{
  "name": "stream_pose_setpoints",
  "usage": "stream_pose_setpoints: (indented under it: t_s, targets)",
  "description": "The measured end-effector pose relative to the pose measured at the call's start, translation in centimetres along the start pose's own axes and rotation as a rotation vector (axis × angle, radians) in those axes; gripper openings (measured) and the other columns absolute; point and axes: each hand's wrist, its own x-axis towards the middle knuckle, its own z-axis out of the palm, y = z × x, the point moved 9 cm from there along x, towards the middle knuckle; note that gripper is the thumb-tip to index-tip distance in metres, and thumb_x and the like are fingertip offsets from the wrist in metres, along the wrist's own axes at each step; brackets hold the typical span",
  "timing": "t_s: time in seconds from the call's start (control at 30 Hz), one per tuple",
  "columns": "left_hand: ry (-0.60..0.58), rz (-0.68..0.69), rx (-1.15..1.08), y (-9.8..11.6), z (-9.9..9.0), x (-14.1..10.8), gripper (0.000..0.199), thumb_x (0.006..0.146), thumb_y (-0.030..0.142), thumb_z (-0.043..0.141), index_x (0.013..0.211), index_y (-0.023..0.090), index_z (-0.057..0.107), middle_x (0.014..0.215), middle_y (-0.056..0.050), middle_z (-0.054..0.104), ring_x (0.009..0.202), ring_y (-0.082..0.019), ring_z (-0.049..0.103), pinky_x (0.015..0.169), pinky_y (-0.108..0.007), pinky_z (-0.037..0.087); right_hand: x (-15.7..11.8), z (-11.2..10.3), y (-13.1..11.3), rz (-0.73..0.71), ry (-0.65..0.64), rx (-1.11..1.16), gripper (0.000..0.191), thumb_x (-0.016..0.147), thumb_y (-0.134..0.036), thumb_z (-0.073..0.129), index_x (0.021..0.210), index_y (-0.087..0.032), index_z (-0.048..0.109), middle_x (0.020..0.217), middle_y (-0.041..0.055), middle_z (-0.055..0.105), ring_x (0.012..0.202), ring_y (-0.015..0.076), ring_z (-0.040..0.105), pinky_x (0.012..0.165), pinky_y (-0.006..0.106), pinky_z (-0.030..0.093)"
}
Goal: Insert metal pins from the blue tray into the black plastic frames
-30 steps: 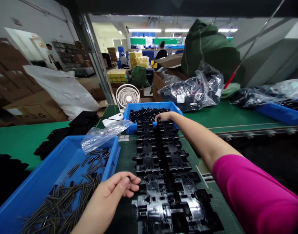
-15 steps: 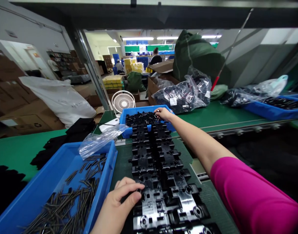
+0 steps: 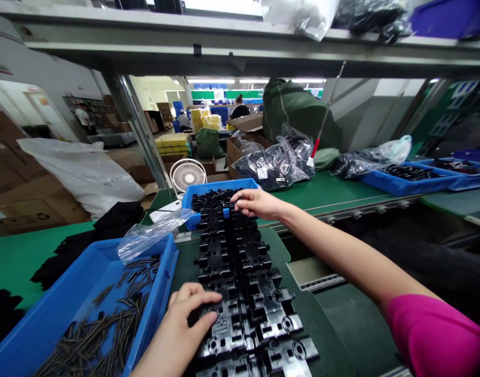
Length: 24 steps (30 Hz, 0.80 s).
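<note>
Two rows of black plastic parts (image 3: 224,319) run away from me on the green mat. My left hand (image 3: 187,319) rests at the left row's near part, thumb and forefinger apart, with nothing visible between them. Over the near right corner of the far blue bin (image 3: 191,195), my right hand (image 3: 250,203) has its fingers pinched together; what they hold is too small to make out. Small black pieces (image 3: 214,199) fill that bin. At the left, a larger blue bin (image 3: 73,267) holds many thin metal pins (image 3: 94,335), with a clear plastic bag (image 3: 149,235) over its far edge.
A white fan (image 3: 188,175) stands behind the far bin. Bagged black parts (image 3: 269,165) lie right of it, and more blue bins (image 3: 405,186) sit farther right. Black pieces (image 3: 78,241) are stacked at the left. A metal shelf (image 3: 240,50) crosses overhead.
My right hand has moved slightly back toward me from inside the far bin to its near edge. The view has tilted up and turned right. My left hand stays beside the left row.
</note>
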Motion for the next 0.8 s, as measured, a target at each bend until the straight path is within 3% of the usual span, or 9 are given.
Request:
stream_pose_setpoints:
  t_s: [0.1,0.2,0.27,0.37,0.47,0.57,0.67,0.8]
  targets:
    - [0.088,-0.12,-0.442,1.1,-0.9,0.2,0.03,0.08,0.036,0.062,0.109,0.025,0.064,0.121,-0.007,0.057,0.119,-0.028,0.048,0.108,-0.049,0.029,-3.5,6.0,-2.3,-0.065,-0.222,0.024,0.021,0.086,-0.028,0.059,0.105,-0.017,0.06,0.085,0.0015,0.063,0.058,0.0051,0.05,0.049,0.014,0.04]
    - [0.038,-0.247,-1.047,2.7,0.6,0.7,0.03,0.089,0.034,0.051,0.111,0.015,0.061,0.12,-0.014,0.061,0.111,-0.027,0.058,0.102,-0.047,0.042,-6.4,11.7,-4.5,-0.145,-0.417,-0.081,0.02,0.09,-0.024,0.053,0.107,-0.018,0.06,0.088,0.001,0.063,0.061,0.0065,0.053,0.056,0.017,0.045]
    - [-0.019,-0.275,-1.268,3.8,1.7,1.2,0.024,0.092,0.027,0.047,0.104,0.013,0.061,0.109,-0.015,0.065,0.098,-0.025,0.065,0.092,-0.045,0.051,-7.5,14.3,-5.7,-0.226,-0.474,-0.242,0.018,0.09,-0.017,0.051,0.105,-0.017,0.062,0.092,0.0013,0.064,0.069,0.0086,0.058,0.065,0.019,0.047]
    - [0.019,-0.267,-1.419,4.0,2.3,1.9,0.022,0.094,0.017,0.04,0.093,0.015,0.061,0.092,-0.007,0.069,0.079,-0.015,0.068,0.079,-0.036,0.058,-8.0,16.1,-7.2,-0.379,-0.457,-0.459,0.017,0.087,-0.008,0.053,0.099,-0.013,0.065,0.097,0.0039,0.064,0.085,0.0119,0.059,0.079,0.02,0.045]
    - [0.079,-0.227,-1.463,3.5,2.2,2.2,0.026,0.094,0.013,0.036,0.09,0.017,0.061,0.086,-0.002,0.069,0.074,-0.011,0.067,0.077,-0.034,0.059,-8.1,15.7,-8.0,-0.469,-0.397,-0.526,0.015,0.087,-0.01,0.056,0.099,-0.011,0.066,0.097,0.0065,0.062,0.093,0.0143,0.058,0.085,0.022,0.044]
    - [0.084,-0.278,-1.332,2.5,2.2,1.8,0.022,0.091,0.008,0.04,0.096,0.011,0.062,0.094,-0.01,0.07,0.088,-0.017,0.069,0.086,-0.035,0.057,-8.9,13.2,-8.0,-0.446,-0.292,-0.516,0.017,0.089,-0.016,0.055,0.103,-0.015,0.066,0.1,0.006,0.061,0.096,0.0153,0.056,0.086,0.024,0.043]
    - [0.025,-0.321,-1.154,1.7,1.7,1.1,0.024,0.086,0.004,0.049,0.107,0.004,0.059,0.107,-0.02,0.067,0.097,-0.024,0.067,0.085,-0.031,0.057,-10.8,9.9,-6.8,-0.287,-0.211,-0.449,0.021,0.092,-0.024,0.051,0.106,-0.017,0.064,0.091,0.003,0.061,0.076,0.0115,0.055,0.07,0.022,0.044]
    - [-0.057,-0.215,-0.899,1.8,-0.1,1.0,0.034,0.085,0.015,0.059,0.119,0.012,0.052,0.116,-0.017,0.065,0.104,-0.024,0.065,0.089,-0.03,0.054,-14.2,6.3,-2.6,0.005,-0.124,-0.175,0.029,0.091,-0.04,0.052,0.102,-0.015,0.063,0.071,-0.002,0.052,0.055,0.007,0.041,0.05,0.019,0.032]
